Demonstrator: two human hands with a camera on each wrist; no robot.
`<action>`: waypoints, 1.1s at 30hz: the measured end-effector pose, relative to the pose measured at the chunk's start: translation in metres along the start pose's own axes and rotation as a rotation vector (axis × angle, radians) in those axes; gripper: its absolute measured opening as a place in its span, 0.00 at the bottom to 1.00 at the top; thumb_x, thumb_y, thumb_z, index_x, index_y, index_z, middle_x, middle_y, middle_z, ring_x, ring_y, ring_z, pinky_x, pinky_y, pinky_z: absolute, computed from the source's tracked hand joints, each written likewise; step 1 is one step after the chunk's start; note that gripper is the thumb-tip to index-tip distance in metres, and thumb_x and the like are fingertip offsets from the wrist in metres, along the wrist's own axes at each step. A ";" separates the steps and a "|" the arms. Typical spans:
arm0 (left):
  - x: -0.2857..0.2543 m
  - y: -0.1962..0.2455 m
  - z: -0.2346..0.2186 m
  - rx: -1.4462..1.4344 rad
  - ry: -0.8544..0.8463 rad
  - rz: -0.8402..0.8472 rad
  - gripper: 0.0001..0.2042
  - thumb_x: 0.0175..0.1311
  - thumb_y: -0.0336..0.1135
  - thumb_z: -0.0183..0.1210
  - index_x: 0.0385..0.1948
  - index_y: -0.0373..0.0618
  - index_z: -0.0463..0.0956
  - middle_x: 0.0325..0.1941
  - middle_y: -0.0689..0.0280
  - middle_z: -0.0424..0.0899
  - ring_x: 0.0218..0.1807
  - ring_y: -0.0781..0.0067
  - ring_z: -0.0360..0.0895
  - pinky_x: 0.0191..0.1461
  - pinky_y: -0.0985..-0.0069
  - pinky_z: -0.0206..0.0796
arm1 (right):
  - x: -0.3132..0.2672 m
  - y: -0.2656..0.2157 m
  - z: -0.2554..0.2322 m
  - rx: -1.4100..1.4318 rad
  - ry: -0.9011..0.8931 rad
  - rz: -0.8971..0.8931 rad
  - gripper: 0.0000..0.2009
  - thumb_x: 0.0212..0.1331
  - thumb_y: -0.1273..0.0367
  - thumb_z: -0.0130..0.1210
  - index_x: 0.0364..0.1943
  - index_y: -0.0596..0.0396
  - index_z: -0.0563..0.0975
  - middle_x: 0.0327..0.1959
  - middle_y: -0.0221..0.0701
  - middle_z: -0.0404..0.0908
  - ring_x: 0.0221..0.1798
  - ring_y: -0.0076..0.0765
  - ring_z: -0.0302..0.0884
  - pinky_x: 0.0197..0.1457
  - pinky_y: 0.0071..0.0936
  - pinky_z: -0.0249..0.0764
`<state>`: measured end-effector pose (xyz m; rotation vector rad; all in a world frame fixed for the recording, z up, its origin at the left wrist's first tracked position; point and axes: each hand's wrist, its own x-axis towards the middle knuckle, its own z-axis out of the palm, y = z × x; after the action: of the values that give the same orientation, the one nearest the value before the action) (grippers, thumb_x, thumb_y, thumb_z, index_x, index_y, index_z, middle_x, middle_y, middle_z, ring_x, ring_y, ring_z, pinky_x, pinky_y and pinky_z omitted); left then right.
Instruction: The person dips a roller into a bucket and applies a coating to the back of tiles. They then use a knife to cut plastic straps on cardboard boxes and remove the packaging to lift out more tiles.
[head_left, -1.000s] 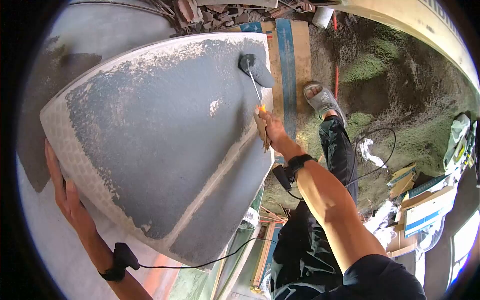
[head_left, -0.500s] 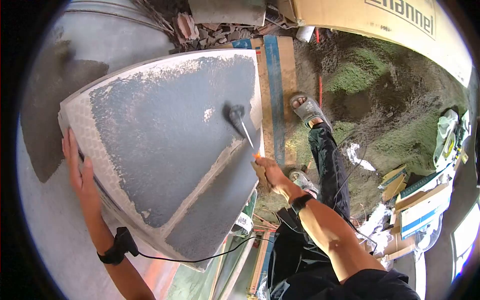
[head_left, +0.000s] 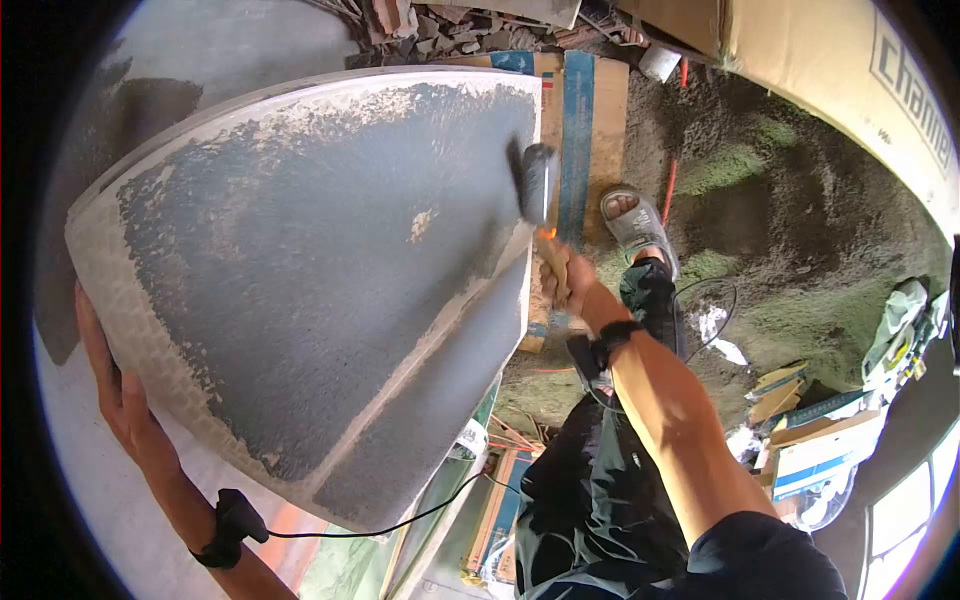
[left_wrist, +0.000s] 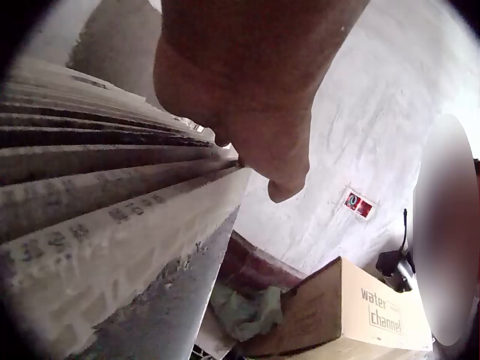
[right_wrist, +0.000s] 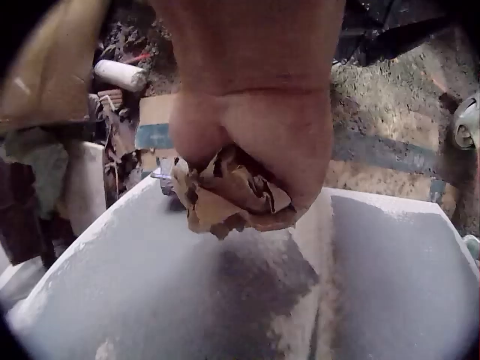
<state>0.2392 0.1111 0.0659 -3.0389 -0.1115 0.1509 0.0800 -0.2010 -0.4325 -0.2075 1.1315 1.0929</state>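
Right hand (head_left: 565,275) is clenched round the handle of a paint roller (head_left: 537,185), the grip wrapped in a crumpled scrap of brown paper (right_wrist: 229,196); the right wrist view shows the fingers closed tight on that paper. The roller head lies against the far right edge of the slab (head_left: 300,250), just beyond the hand, with an orange section of handle showing between hand and wire frame.

Left hand (head_left: 115,390) rests on the near left edge of the slab, fingers straight and laid along the rim; the left wrist view shows fingertips (left_wrist: 285,184) pressed to the ribbed edge. The two hands are well apart, at opposite sides of the slab.

The slab is large, tilted, pale at the margins, and coated dark grey over most of its face, with one small bare patch near the middle. A pale diagonal line separates a lower dark-coated strip.

Surroundings: a black wrist strap and cable (head_left: 225,525) on the left forearm; dark trousers (head_left: 600,490) below the right arm; a sandalled foot (head_left: 632,220) on a flattened cardboard sheet (head_left: 580,120) beyond the slab. Further out, earth ground, rubble (head_left: 440,20) at the top, a printed cardboard box (head_left: 850,70) upper right, and mixed cartons and litter (head_left: 820,440) at right.
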 end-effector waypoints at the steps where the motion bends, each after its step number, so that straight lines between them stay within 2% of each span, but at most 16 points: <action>1: 0.001 0.000 -0.003 0.005 -0.044 0.052 0.38 0.63 0.62 0.46 0.72 0.51 0.58 0.78 0.58 0.55 0.78 0.56 0.51 0.78 0.53 0.46 | -0.014 0.009 0.000 -0.007 0.020 0.066 0.17 0.68 0.49 0.49 0.37 0.47 0.75 0.20 0.27 0.73 0.16 0.26 0.68 0.17 0.23 0.66; 6: -0.001 -0.004 -0.008 0.070 -0.111 0.102 0.37 0.66 0.59 0.46 0.73 0.47 0.56 0.78 0.59 0.54 0.79 0.58 0.50 0.78 0.55 0.45 | -0.013 0.007 -0.003 -0.035 -0.025 0.046 0.18 0.67 0.48 0.49 0.36 0.47 0.74 0.19 0.26 0.73 0.16 0.25 0.70 0.16 0.21 0.67; 8: -0.002 -0.008 -0.004 0.118 -0.046 0.038 0.38 0.61 0.63 0.45 0.72 0.55 0.59 0.77 0.57 0.57 0.76 0.55 0.57 0.76 0.49 0.51 | 0.008 -0.003 -0.006 -0.026 -0.005 0.057 0.18 0.68 0.49 0.48 0.35 0.47 0.74 0.19 0.26 0.73 0.16 0.25 0.70 0.17 0.22 0.67; 12: -0.009 -0.001 0.000 -0.003 -0.007 -0.137 0.36 0.62 0.62 0.43 0.72 0.56 0.59 0.77 0.58 0.57 0.76 0.55 0.57 0.75 0.48 0.52 | 0.019 -0.004 -0.014 0.045 -0.010 0.101 0.18 0.69 0.49 0.47 0.34 0.46 0.74 0.18 0.26 0.74 0.17 0.26 0.71 0.18 0.24 0.69; 14: -0.002 0.001 -0.002 0.048 -0.041 -0.010 0.36 0.64 0.62 0.43 0.72 0.56 0.59 0.77 0.58 0.57 0.76 0.55 0.57 0.76 0.49 0.51 | 0.002 -0.005 -0.016 0.060 -0.032 0.102 0.18 0.68 0.48 0.48 0.34 0.46 0.74 0.18 0.26 0.74 0.17 0.26 0.71 0.19 0.25 0.70; 15: 0.001 -0.004 -0.004 0.038 -0.031 -0.017 0.36 0.64 0.62 0.43 0.72 0.56 0.59 0.77 0.58 0.57 0.76 0.55 0.57 0.76 0.49 0.51 | -0.012 -0.001 -0.014 0.037 -0.073 0.116 0.17 0.69 0.48 0.47 0.36 0.45 0.74 0.20 0.25 0.75 0.17 0.25 0.71 0.19 0.24 0.69; 17: 0.000 -0.017 -0.009 0.177 -0.062 0.171 0.35 0.64 0.62 0.42 0.72 0.57 0.59 0.77 0.58 0.58 0.76 0.54 0.57 0.76 0.50 0.50 | -0.028 0.003 -0.009 0.007 -0.104 0.140 0.17 0.69 0.48 0.47 0.39 0.44 0.74 0.21 0.24 0.76 0.17 0.24 0.71 0.20 0.23 0.69; 19: 0.001 -0.010 -0.009 0.164 -0.049 0.125 0.36 0.64 0.62 0.42 0.72 0.56 0.59 0.77 0.58 0.58 0.76 0.54 0.57 0.76 0.49 0.50 | -0.020 0.002 -0.008 -0.117 -0.044 0.099 0.17 0.69 0.49 0.47 0.40 0.45 0.75 0.21 0.24 0.77 0.17 0.24 0.71 0.19 0.23 0.68; 21: -0.003 -0.010 -0.010 0.165 -0.063 0.084 0.36 0.64 0.63 0.42 0.72 0.55 0.59 0.77 0.57 0.58 0.76 0.54 0.57 0.76 0.49 0.50 | 0.007 -0.003 -0.015 0.015 -0.045 0.188 0.16 0.70 0.50 0.47 0.38 0.45 0.74 0.22 0.24 0.77 0.19 0.25 0.72 0.21 0.24 0.68; 23: -0.012 -0.016 -0.014 0.032 -0.114 -0.050 0.34 0.69 0.55 0.45 0.72 0.45 0.57 0.77 0.56 0.56 0.78 0.59 0.52 0.77 0.57 0.48 | 0.025 -0.008 -0.018 0.004 -0.006 0.076 0.16 0.68 0.49 0.49 0.36 0.46 0.74 0.20 0.25 0.76 0.18 0.25 0.73 0.18 0.25 0.70; 25: -0.012 -0.014 -0.009 0.006 -0.111 -0.060 0.33 0.69 0.54 0.45 0.72 0.44 0.57 0.77 0.56 0.56 0.78 0.58 0.51 0.78 0.58 0.47 | 0.027 0.001 -0.024 0.072 -0.016 0.055 0.16 0.68 0.51 0.48 0.36 0.47 0.74 0.20 0.26 0.76 0.18 0.25 0.74 0.18 0.24 0.70; 27: -0.009 -0.009 -0.010 -0.030 -0.097 -0.070 0.33 0.70 0.53 0.45 0.72 0.44 0.57 0.77 0.56 0.56 0.78 0.58 0.50 0.78 0.58 0.45 | 0.011 0.008 -0.028 0.075 -0.037 0.145 0.16 0.69 0.52 0.49 0.36 0.48 0.75 0.20 0.26 0.75 0.17 0.25 0.72 0.18 0.24 0.70; 29: 0.000 -0.003 -0.007 0.070 -0.087 0.070 0.38 0.64 0.64 0.42 0.72 0.51 0.58 0.77 0.56 0.57 0.77 0.54 0.53 0.77 0.49 0.48 | -0.028 0.007 -0.002 0.053 -0.059 0.162 0.16 0.69 0.52 0.49 0.36 0.49 0.75 0.20 0.26 0.75 0.17 0.25 0.71 0.18 0.24 0.69; 30: -0.001 -0.003 -0.008 0.059 -0.082 0.073 0.38 0.64 0.64 0.42 0.72 0.51 0.58 0.77 0.56 0.57 0.77 0.54 0.53 0.77 0.49 0.48 | -0.049 0.013 0.010 0.044 -0.073 0.199 0.16 0.69 0.52 0.49 0.36 0.49 0.75 0.20 0.27 0.74 0.17 0.24 0.70 0.18 0.24 0.68; 31: -0.001 -0.003 -0.007 0.099 -0.071 0.074 0.38 0.64 0.64 0.43 0.73 0.52 0.58 0.77 0.56 0.56 0.77 0.53 0.53 0.77 0.50 0.48 | -0.062 0.018 0.019 0.046 -0.068 0.185 0.16 0.69 0.52 0.49 0.36 0.49 0.75 0.20 0.27 0.74 0.17 0.24 0.70 0.18 0.24 0.68; 33: 0.000 -0.007 -0.008 0.127 -0.057 0.085 0.38 0.63 0.64 0.43 0.73 0.52 0.57 0.77 0.56 0.55 0.77 0.53 0.53 0.77 0.50 0.47 | -0.076 0.025 0.034 -0.167 -0.025 0.124 0.16 0.69 0.51 0.50 0.35 0.49 0.75 0.20 0.27 0.74 0.16 0.24 0.68 0.17 0.24 0.67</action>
<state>0.2398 0.1177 0.0746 -2.9149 0.0230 0.2413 0.0819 -0.2121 -0.3465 -0.2564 1.0417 1.2988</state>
